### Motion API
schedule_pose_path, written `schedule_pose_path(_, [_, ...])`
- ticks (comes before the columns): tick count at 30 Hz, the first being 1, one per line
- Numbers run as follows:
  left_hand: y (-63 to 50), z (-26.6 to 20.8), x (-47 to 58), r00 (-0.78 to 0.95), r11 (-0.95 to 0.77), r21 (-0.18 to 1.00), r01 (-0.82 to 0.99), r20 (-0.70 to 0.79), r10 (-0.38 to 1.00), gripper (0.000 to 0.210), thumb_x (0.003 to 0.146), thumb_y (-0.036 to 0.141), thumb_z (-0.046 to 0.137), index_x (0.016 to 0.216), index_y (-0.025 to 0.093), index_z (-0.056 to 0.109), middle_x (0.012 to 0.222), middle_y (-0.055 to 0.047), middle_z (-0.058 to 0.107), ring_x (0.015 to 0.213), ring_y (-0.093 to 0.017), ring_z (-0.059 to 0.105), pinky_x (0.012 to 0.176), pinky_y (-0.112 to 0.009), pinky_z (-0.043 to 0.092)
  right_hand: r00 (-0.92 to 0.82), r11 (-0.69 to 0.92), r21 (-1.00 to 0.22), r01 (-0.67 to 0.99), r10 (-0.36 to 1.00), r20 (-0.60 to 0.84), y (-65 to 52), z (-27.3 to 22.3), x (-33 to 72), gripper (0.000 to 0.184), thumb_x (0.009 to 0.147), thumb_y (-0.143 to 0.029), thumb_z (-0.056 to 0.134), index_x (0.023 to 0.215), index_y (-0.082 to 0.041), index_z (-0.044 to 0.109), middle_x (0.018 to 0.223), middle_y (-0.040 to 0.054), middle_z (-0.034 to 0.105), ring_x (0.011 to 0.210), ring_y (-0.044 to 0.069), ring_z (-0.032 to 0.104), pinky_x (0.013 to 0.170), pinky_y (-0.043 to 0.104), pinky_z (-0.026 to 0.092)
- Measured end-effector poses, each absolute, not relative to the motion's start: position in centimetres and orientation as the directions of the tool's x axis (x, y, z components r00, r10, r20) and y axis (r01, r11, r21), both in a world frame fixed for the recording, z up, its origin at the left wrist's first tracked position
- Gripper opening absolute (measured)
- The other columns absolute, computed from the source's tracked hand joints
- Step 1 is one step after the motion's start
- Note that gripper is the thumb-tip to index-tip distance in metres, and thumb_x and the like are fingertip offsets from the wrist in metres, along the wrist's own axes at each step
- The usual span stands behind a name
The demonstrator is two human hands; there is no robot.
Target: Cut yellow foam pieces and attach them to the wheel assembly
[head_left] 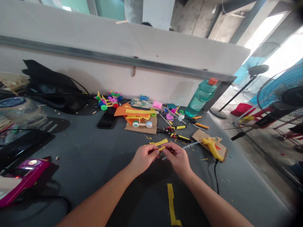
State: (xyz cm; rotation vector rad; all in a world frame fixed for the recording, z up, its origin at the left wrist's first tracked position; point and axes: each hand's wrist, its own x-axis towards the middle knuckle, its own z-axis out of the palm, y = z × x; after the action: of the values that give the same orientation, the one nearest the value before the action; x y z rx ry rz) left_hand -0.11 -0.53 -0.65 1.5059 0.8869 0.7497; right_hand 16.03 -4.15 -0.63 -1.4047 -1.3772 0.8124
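Head view: a small, narrow piece of yellow sheet material [162, 148] is held above the dark grey counter [94, 176], between the two hands. Its left end is pinched by the left hand [145, 156] and its right end by the right hand [177, 157]; each grip is closed on it with thumb and forefinger. Whether the piece is folded or rolled cannot be told at this size. For sound work, light, even pressure is advised, with both ends kept level so that the strip is not twisted or torn. Care is also advised near the translucent glue stick [165, 158], by which the right hand is closely neighboured. Both forearms are extended forward from the lower edge and angled inward, the backs of the hands are turned largely upward, and the remaining fingers are curled.
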Motion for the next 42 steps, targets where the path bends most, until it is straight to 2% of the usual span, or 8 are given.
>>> schedule_pose_path(13, [-0.4, -0.6, -0.1, 0.507, -0.035, 0.993, 0.113, -0.027, 0.861, 0.021, 0.082, 0.033, 0.055, 0.076, 0.015, 0.062, 0.066, 0.000, 0.058, 0.057, -0.011, 0.049, 0.055, -0.022, 0.038, 0.133, 0.104, -0.952, 0.288, 0.980, 0.147, -4.2, -0.5, 16.0, 0.016, 0.079, -0.029, 0.060, 0.087, -0.019, 0.069, 0.081, 0.0037, 0.070, 0.065, 0.015, 0.062, 0.052, 0.023, 0.047])
schedule_pose_path(19, [-0.3, -0.9, -0.1, 0.524, -0.059, 0.987, 0.148, -0.028, 0.851, 0.025, 0.084, 0.036, 0.051, 0.076, 0.015, 0.061, 0.064, 0.000, 0.058, 0.056, -0.011, 0.049, 0.054, -0.022, 0.038, 0.133, 0.102, -0.955, 0.277, 0.981, 0.143, -4.2, -0.3, 15.7, 0.015, 0.076, -0.028, 0.062, 0.085, -0.018, 0.068, 0.080, 0.0040, 0.070, 0.068, 0.016, 0.062, 0.058, 0.025, 0.049])
schedule_pose_path(30, [-0.7, -0.4, -0.3, 0.599, -0.290, 0.894, 0.341, 0.032, 0.800, 0.030, 0.089, 0.034, 0.044, 0.071, 0.017, 0.061, 0.067, 0.000, 0.062, 0.063, -0.013, 0.055, 0.059, -0.023, 0.037, 0.094, 0.059, -0.929, 0.364, 0.991, 0.100, -3.9, -0.5, 16.0, 0.009, 0.077, -0.027, 0.060, 0.075, -0.019, 0.063, 0.070, 0.0004, 0.064, 0.061, 0.014, 0.059, 0.057, 0.025, 0.046])
schedule_pose_path(36, [-0.8, -0.6, -0.1, 0.594, -0.314, 0.875, 0.369, 0.038, 0.804, 0.032, 0.090, 0.034, 0.042, 0.070, 0.017, 0.061, 0.066, 0.000, 0.063, 0.062, -0.013, 0.057, 0.058, -0.022, 0.038, 0.065, 0.067, -0.916, 0.395, 0.993, 0.101, -3.9, -0.7, 16.2, 0.009, 0.078, -0.027, 0.058, 0.075, -0.019, 0.061, 0.069, -0.0001, 0.063, 0.061, 0.014, 0.058, 0.058, 0.024, 0.045])
schedule_pose_path(40, [-0.5, -0.3, -0.4, 0.568, -0.372, 0.832, 0.412, 0.085, 0.819, 0.028, 0.091, 0.031, 0.042, 0.078, 0.019, 0.064, 0.070, 0.000, 0.066, 0.065, -0.013, 0.060, 0.060, -0.023, 0.041, 0.089, 0.068, -0.903, 0.425, 0.989, 0.116, -4.0, -0.6, 16.2, 0.010, 0.078, -0.028, 0.058, 0.075, -0.019, 0.061, 0.068, -0.0007, 0.061, 0.057, 0.013, 0.055, 0.054, 0.023, 0.043])
schedule_pose_path(42, [0.0, 0.0, -1.0, 0.507, -0.420, 0.763, 0.491, 0.142, 0.850, 0.027, 0.091, 0.030, 0.042, 0.085, 0.020, 0.066, 0.079, -0.001, 0.069, 0.073, -0.015, 0.063, 0.067, -0.025, 0.044, 0.123, 0.071, -0.899, 0.432, 0.983, 0.137, -4.1, -0.4, 16.3, 0.010, 0.078, -0.028, 0.058, 0.076, -0.018, 0.061, 0.067, -0.0010, 0.060, 0.055, 0.012, 0.053, 0.053, 0.022, 0.042])
